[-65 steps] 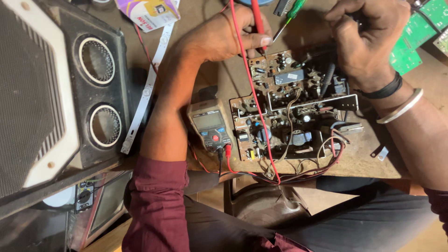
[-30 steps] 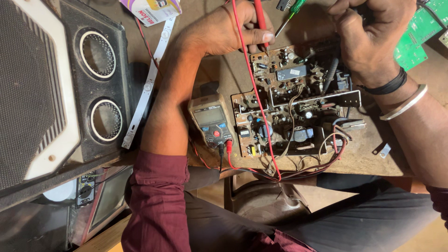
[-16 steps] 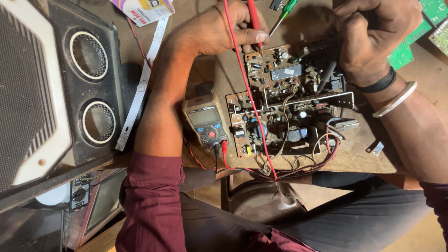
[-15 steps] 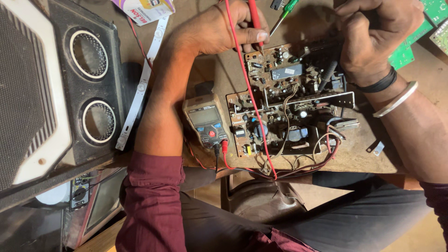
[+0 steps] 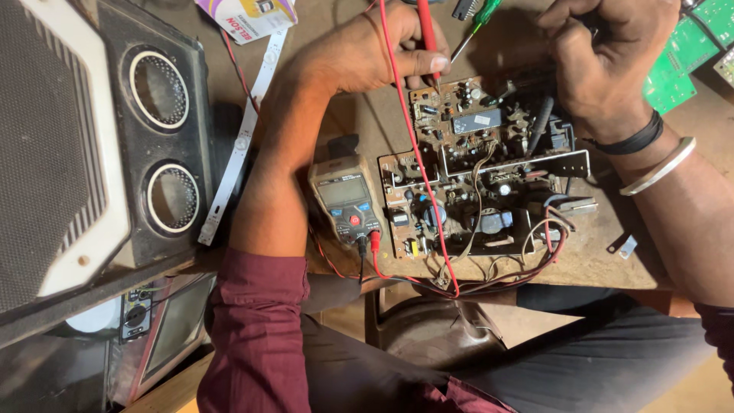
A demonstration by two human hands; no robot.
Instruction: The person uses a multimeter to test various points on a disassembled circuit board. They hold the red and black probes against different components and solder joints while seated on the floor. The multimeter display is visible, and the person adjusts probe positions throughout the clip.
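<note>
Probing step: top centre, the left hand [image 5: 367, 50] pinches the red probe [image 5: 426, 30] onto the circuit board [image 5: 478, 172]; the right hand [image 5: 604, 57], upper right, is fisted, its grip unclear; next calls for reading the multimeter [image 5: 345, 200].

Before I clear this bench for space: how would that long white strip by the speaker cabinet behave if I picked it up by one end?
The long thin white strip would probably flex and droop, being so slim. It looks light. Its small round studs might snag the red wire beside it.

Electronics repair wkshop: multimeter [image 5: 345, 200], circuit boards [image 5: 478, 172]
</note>
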